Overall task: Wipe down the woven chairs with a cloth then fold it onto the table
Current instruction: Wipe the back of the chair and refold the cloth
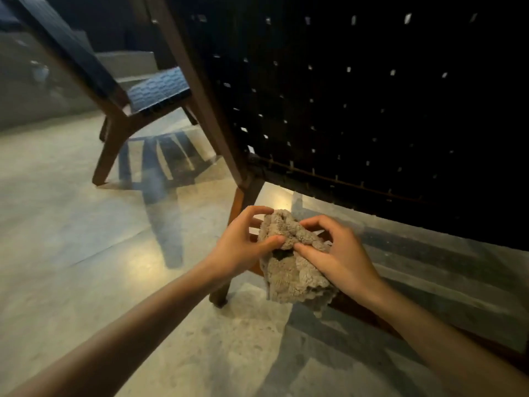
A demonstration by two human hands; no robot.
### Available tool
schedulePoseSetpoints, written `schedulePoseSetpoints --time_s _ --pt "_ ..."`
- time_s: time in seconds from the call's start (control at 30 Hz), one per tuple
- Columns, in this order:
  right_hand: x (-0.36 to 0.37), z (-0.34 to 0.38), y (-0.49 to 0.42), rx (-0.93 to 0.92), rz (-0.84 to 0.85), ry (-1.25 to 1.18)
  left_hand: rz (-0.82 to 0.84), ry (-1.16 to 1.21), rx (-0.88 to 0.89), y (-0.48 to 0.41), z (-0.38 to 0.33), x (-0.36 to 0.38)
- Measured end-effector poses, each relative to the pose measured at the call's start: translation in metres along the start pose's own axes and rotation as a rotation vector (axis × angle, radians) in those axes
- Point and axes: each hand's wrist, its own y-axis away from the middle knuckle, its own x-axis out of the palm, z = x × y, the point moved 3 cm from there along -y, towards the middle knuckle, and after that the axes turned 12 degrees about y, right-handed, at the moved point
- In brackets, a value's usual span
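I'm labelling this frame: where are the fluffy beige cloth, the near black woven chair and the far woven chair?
fluffy beige cloth (pixel 292 277): head view, on its lower half.
near black woven chair (pixel 357 110): head view, on its woven back.
far woven chair (pixel 160 88): head view, on its woven seat.

Dim interior scene. Warm glare pools on the polished grey concrete floor (pixel 148 262) at centre left; striped shadows fall beneath the dark woven wooden-framed chair (pixel 160 90) (upper left, softly blurred). Wide-angle distortion bends frame edges.
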Motion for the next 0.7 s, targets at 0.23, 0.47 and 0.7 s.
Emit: schedulePoseSetpoints --time_s 0.23,0.47,0.7 --pt "0.082 0.030 -0.040 -0.071 0.102 -0.100 -0.210 0.060 -0.013 0.004 0.043 -0.076" --pt "0.136 0.093 -0.095 -0.024 0.226 -0.151 -0.334 0.088 -0.074 -0.007 0.039 -0.160" --pt "0.112 0.240 -0.130 0.094 0.307 -0.144 -0.406 0.018 -0.166 0.015 -0.083 -0.251"
